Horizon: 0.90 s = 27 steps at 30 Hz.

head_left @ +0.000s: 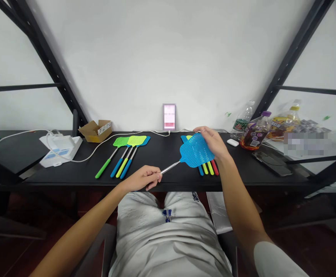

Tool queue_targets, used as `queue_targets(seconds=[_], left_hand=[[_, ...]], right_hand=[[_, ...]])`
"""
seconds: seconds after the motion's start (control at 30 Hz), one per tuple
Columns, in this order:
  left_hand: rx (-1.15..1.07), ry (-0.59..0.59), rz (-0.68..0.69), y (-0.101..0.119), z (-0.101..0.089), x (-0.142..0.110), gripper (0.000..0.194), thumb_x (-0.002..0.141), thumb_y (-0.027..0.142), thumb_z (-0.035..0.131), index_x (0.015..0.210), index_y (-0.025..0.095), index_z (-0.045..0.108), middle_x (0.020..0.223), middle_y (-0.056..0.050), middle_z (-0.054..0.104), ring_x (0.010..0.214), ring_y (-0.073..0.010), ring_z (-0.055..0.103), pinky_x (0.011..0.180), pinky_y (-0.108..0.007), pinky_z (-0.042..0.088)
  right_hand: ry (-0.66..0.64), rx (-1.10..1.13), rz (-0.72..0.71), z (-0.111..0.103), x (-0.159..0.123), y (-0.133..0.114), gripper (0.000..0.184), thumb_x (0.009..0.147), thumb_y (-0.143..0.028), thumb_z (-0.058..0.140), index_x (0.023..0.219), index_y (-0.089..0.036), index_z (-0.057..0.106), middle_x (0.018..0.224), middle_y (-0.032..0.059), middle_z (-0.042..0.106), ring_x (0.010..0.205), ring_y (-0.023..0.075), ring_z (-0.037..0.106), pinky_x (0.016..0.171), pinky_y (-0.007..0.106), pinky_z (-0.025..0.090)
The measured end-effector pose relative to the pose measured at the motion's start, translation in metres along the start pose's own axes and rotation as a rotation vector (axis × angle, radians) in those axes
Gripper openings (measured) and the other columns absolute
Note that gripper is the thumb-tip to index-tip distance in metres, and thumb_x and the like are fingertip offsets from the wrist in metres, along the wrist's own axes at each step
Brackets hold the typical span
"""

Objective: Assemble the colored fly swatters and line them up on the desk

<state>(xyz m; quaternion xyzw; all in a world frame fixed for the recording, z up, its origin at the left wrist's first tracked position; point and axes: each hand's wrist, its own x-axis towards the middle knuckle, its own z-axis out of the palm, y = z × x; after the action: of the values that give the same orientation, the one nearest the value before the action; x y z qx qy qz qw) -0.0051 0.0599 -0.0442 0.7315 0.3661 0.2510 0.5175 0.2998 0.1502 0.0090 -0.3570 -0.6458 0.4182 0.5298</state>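
Note:
My left hand (142, 178) is closed around the silver metal shaft (170, 167) of a blue plastic fly swatter, near its end. The swatter's mesh head (196, 151) is held at its far edge by my right hand (210, 142), above the desk. Beneath that head lies a bunch of swatters (208, 168), with blue, yellow and red handles showing and their heads mostly hidden. Further left, several more swatters (129, 141) with green, yellow and blue heads lie side by side on the black desk (162, 161).
Against the wall stand an upright lit screen (169, 117) and a cardboard box (95, 131). A white power strip (61, 150) sits at left with cables. At right are a plastic bottle (242, 121), a snack bag (256, 130), a white earbud case (233, 142) and a phone (271, 163).

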Motion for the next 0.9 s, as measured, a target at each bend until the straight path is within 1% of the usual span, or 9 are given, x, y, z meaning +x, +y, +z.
queue_targets(seconds=[0.07, 0.13, 0.23, 0.33, 0.43, 0.53, 0.6, 0.7, 0.9], left_hand=[[-0.067, 0.023, 0.032, -0.003, -0.003, 0.001, 0.032, 0.099, 0.041, 0.050, 0.082, 0.015, 0.057, 0.049, 0.005, 0.052, 0.043, -0.0071, 0.042, 0.050, -0.020, 0.034], [-0.151, 0.072, 0.078, -0.006, -0.004, 0.002, 0.031, 0.100, 0.041, 0.047, 0.085, 0.016, 0.056, 0.051, 0.005, 0.053, 0.043, -0.0071, 0.044, 0.050, -0.020, 0.035], [-0.231, 0.137, 0.129, -0.009, -0.004, 0.004, 0.031, 0.102, 0.042, 0.043, 0.091, 0.016, 0.056, 0.055, 0.005, 0.053, 0.042, -0.0074, 0.046, 0.049, -0.020, 0.035], [-0.197, 0.146, 0.127, -0.008, -0.002, 0.003, 0.032, 0.102, 0.044, 0.044, 0.095, 0.016, 0.057, 0.056, 0.005, 0.054, 0.041, -0.0076, 0.046, 0.046, -0.020, 0.036], [-0.106, 0.138, 0.105, -0.006, 0.000, 0.003, 0.035, 0.101, 0.046, 0.046, 0.097, 0.014, 0.059, 0.055, 0.005, 0.054, 0.039, -0.0072, 0.046, 0.046, -0.020, 0.037], [-0.060, 0.135, 0.093, -0.006, 0.000, 0.003, 0.036, 0.100, 0.047, 0.047, 0.098, 0.013, 0.061, 0.054, 0.005, 0.055, 0.040, -0.0072, 0.047, 0.045, -0.019, 0.037], [-0.061, 0.138, 0.083, -0.007, 0.000, 0.004, 0.034, 0.098, 0.046, 0.052, 0.101, 0.013, 0.061, 0.054, 0.005, 0.054, 0.040, -0.0072, 0.047, 0.046, -0.019, 0.038], [-0.086, 0.145, 0.061, -0.007, 0.001, 0.005, 0.032, 0.096, 0.045, 0.057, 0.103, 0.014, 0.060, 0.053, 0.006, 0.054, 0.041, -0.0076, 0.048, 0.046, -0.019, 0.038], [-0.087, 0.138, 0.034, -0.007, 0.001, 0.007, 0.033, 0.099, 0.047, 0.048, 0.093, 0.015, 0.056, 0.052, 0.005, 0.054, 0.041, -0.0070, 0.046, 0.043, -0.018, 0.033]], right_hand=[[0.071, 0.204, 0.118, -0.002, 0.007, 0.005, 0.046, 0.093, -0.061, 0.046, 0.092, -0.020, 0.066, 0.071, 0.0055, 0.068, 0.057, 0.0166, 0.061, 0.054, 0.029, 0.047], [0.025, 0.295, 0.191, -0.002, 0.008, 0.008, 0.044, 0.092, -0.057, 0.047, 0.083, -0.018, 0.064, 0.067, 0.0069, 0.069, 0.055, 0.0173, 0.063, 0.051, 0.028, 0.047], [-0.277, 0.176, 0.195, 0.009, 0.001, 0.006, 0.028, 0.086, -0.041, 0.064, 0.091, -0.014, 0.066, 0.081, 0.0102, 0.075, 0.061, 0.0180, 0.069, 0.051, 0.025, 0.048], [-0.590, 0.045, 0.139, 0.035, -0.011, 0.005, 0.036, 0.085, -0.036, 0.070, 0.113, -0.014, 0.063, 0.089, 0.0092, 0.075, 0.062, 0.0152, 0.069, 0.051, 0.023, 0.048], [-0.523, 0.052, 0.048, 0.064, -0.017, 0.008, 0.036, 0.089, -0.042, 0.067, 0.112, -0.016, 0.062, 0.078, 0.0027, 0.070, 0.055, 0.0108, 0.063, 0.048, 0.022, 0.045], [-0.534, 0.101, 0.039, 0.079, -0.018, 0.011, 0.034, 0.091, -0.048, 0.062, 0.101, -0.016, 0.065, 0.073, 0.0015, 0.068, 0.054, 0.0110, 0.063, 0.048, 0.022, 0.045], [-0.523, 0.142, 0.040, 0.080, -0.017, 0.012, 0.034, 0.090, -0.050, 0.062, 0.093, -0.016, 0.065, 0.072, 0.0021, 0.067, 0.056, 0.0123, 0.065, 0.049, 0.022, 0.046], [-0.365, 0.174, 0.047, 0.073, -0.015, 0.010, 0.035, 0.088, -0.051, 0.064, 0.089, -0.016, 0.065, 0.071, 0.0016, 0.066, 0.057, 0.0123, 0.065, 0.050, 0.023, 0.045], [-0.121, 0.188, 0.053, 0.053, -0.006, 0.009, 0.039, 0.084, -0.054, 0.068, 0.084, -0.015, 0.067, 0.064, 0.0003, 0.062, 0.053, 0.0106, 0.059, 0.048, 0.023, 0.041]])
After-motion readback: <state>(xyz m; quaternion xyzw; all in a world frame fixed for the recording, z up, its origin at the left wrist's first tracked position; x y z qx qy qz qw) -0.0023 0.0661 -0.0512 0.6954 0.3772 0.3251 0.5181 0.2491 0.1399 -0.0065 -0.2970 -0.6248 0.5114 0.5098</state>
